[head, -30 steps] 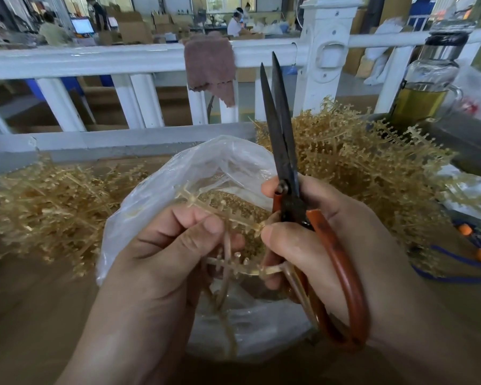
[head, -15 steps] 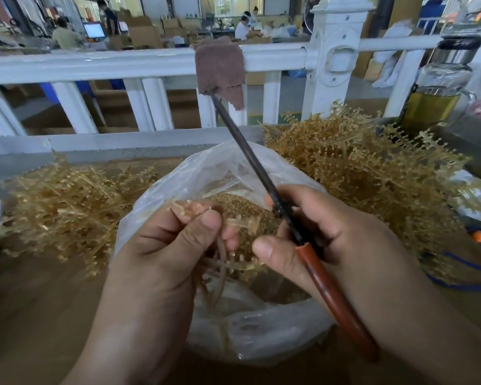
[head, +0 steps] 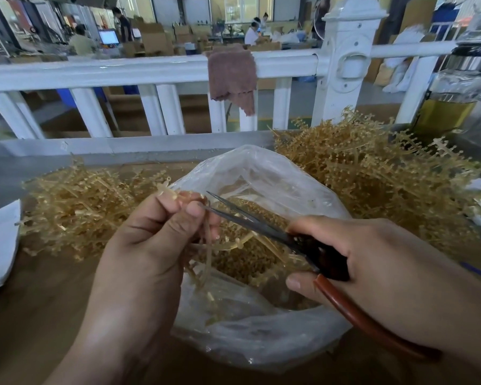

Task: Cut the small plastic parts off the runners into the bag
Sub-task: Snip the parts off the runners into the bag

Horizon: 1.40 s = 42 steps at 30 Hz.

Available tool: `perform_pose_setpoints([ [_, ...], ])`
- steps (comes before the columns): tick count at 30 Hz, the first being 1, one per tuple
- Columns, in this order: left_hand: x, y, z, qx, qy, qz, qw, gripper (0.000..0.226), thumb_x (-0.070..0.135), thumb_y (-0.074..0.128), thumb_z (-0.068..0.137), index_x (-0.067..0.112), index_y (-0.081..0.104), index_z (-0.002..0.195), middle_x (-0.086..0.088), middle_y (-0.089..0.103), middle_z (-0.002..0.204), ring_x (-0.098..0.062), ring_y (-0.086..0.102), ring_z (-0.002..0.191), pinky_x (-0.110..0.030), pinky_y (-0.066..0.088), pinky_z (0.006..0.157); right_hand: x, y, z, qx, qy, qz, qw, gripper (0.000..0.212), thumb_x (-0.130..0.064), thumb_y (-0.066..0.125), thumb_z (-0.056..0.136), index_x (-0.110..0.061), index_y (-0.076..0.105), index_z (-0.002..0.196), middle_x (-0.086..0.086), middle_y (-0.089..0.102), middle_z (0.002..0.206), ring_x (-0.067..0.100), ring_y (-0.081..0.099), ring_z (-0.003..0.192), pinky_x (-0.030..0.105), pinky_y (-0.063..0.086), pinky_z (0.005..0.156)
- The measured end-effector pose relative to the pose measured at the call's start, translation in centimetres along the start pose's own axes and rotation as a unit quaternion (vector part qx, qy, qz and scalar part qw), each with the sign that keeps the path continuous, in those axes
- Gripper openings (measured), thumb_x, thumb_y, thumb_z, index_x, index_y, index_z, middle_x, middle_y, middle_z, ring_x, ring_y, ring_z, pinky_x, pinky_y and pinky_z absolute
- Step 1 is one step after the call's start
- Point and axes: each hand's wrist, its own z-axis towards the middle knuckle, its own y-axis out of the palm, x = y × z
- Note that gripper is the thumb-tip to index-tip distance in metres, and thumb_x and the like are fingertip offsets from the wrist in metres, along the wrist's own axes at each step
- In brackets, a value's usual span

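Runner (head: 206, 240) pinched in left hand (head: 150, 240) — scissors (head: 261, 223) touching.

Soft daylight is coming from the far windows (head: 235, 6), leaving the near tabletop (head: 39, 301) sitting dim. The white railing (head: 122, 70) is bowing with wide-angle distortion, the glass bottle (head: 453, 90) is blurring at the right edge, and the plastic bag (head: 261, 343) is catching a faint sheen.

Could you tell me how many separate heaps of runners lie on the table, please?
2: one heap left of the bag, a bigger heap right of it by the railing. The bag may hide more.
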Motion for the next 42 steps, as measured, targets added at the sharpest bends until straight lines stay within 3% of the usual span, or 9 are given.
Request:
perform_pose_setpoints([
  [2, -0.1, 0.0, 0.0, 0.004, 0.001, 0.018, 1.000, 0.005, 0.025, 0.076, 0.076, 0.021, 0.073, 0.075, -0.003, 0.071, 0.076, -0.013, 0.068, 0.069, -0.019, 0.056, 0.067, 0.1, 0.1, 0.1, -0.001, 0.007, -0.012, 1.000, 0.061, -0.080, 0.042, 0.067, -0.054, 0.042, 0.122, -0.029, 0.065, 0.097, -0.004, 0.063, 0.089, 0.022, 0.056, 0.071],
  [9, -0.1, -0.5, 0.0, 0.017, 0.015, 0.079, 0.997, 0.026, 0.037, 0.082, 0.074, 0.013, 0.074, 0.081, -0.011, 0.074, 0.082, -0.019, 0.070, 0.077, -0.019, 0.056, 0.071, 0.4, 0.3, 0.2, 0.009, 0.006, -0.039, 0.999, 0.057, -0.076, 0.044, 0.070, -0.049, 0.047, 0.119, -0.027, 0.065, 0.091, -0.009, 0.059, 0.086, 0.019, 0.053, 0.066],
  [14, -0.1, -0.5, 0.1, 0.000, 0.032, 0.110, 0.993, 0.018, 0.037, 0.083, 0.076, 0.022, 0.074, 0.076, -0.008, 0.075, 0.080, -0.019, 0.070, 0.075, -0.022, 0.056, 0.071, 0.5, 0.1, 0.1, 0.033, 0.002, -0.026, 0.999, 0.054, -0.076, 0.047, 0.070, -0.052, 0.048, 0.118, -0.027, 0.063, 0.084, -0.011, 0.057, 0.088, 0.012, 0.050, 0.064],
  [18, -0.2, -0.7, 0.2, -0.022, 0.042, 0.097, 0.994, 0.019, 0.041, 0.079, 0.076, 0.023, 0.073, 0.077, -0.007, 0.074, 0.080, -0.018, 0.069, 0.075, -0.022, 0.055, 0.072, 0.6, 0.0, 0.1, 0.023, -0.009, -0.032, 0.999, 0.055, -0.075, 0.047, 0.071, -0.052, 0.047, 0.121, -0.026, 0.064, 0.087, -0.011, 0.055, 0.094, 0.010, 0.046, 0.078],
  [24, 0.0, -0.7, 0.2, -0.072, 0.047, 0.102, 0.991, 0.022, 0.046, 0.083, 0.076, 0.026, 0.075, 0.079, -0.003, 0.073, 0.080, -0.016, 0.068, 0.075, -0.019, 0.054, 0.070, 0.3, -0.8, -0.2, 0.027, -0.005, -0.029, 0.999, 0.055, -0.082, 0.044, 0.069, -0.059, 0.044, 0.120, -0.030, 0.061, 0.091, -0.010, 0.056, 0.092, 0.011, 0.049, 0.061],
  [29, -0.2, -0.4, -0.2, -0.077, 0.068, 0.120, 0.987, 0.027, 0.055, 0.084, 0.072, 0.030, 0.075, 0.079, 0.000, 0.073, 0.080, -0.012, 0.068, 0.074, -0.017, 0.054, 0.069, 0.5, -0.9, -0.3, 0.039, -0.014, -0.021, 0.999, 0.060, -0.084, 0.041, 0.068, -0.063, 0.036, 0.123, -0.030, 0.061, 0.098, -0.009, 0.052, 0.102, 0.011, 0.049, 0.062],
  [34, -0.2, -0.2, -0.2, -0.096, 0.062, 0.084, 0.990, 0.026, 0.051, 0.083, 0.073, 0.026, 0.075, 0.076, -0.001, 0.072, 0.078, -0.011, 0.065, 0.070, -0.017, 0.053, 0.068, 0.6, -0.4, -0.3, 0.017, -0.025, -0.026, 0.999, 0.052, -0.077, 0.048, 0.071, -0.060, 0.043, 0.120, -0.032, 0.058, 0.096, -0.013, 0.053, 0.095, 0.005, 0.045, 0.069],
  [37, 0.0, 0.1, 0.0, -0.093, 0.047, 0.084, 0.991, 0.019, 0.043, 0.086, 0.072, 0.028, 0.075, 0.071, 0.001, 0.072, 0.073, -0.009, 0.066, 0.067, -0.018, 0.054, 0.065, 0.6, -0.2, -0.2, 0.015, -0.027, -0.020, 0.999, 0.052, -0.076, 0.046, 0.072, -0.056, 0.047, 0.120, -0.028, 0.061, 0.091, -0.009, 0.058, 0.087, 0.014, 0.050, 0.062],
  [42, 0.2, 0.5, 0.2, -0.086, 0.016, 0.095, 0.992, 0.024, 0.023, 0.062, 0.079, 0.034, 0.075, 0.062, 0.004, 0.069, 0.065, -0.003, 0.065, 0.061, -0.017, 0.053, 0.059, 0.7, 0.1, -0.1, 0.025, -0.038, -0.023, 0.999, 0.053, -0.075, 0.041, 0.074, -0.050, 0.051, 0.120, -0.026, 0.065, 0.083, -0.009, 0.061, 0.080, 0.015, 0.051, 0.067],
])
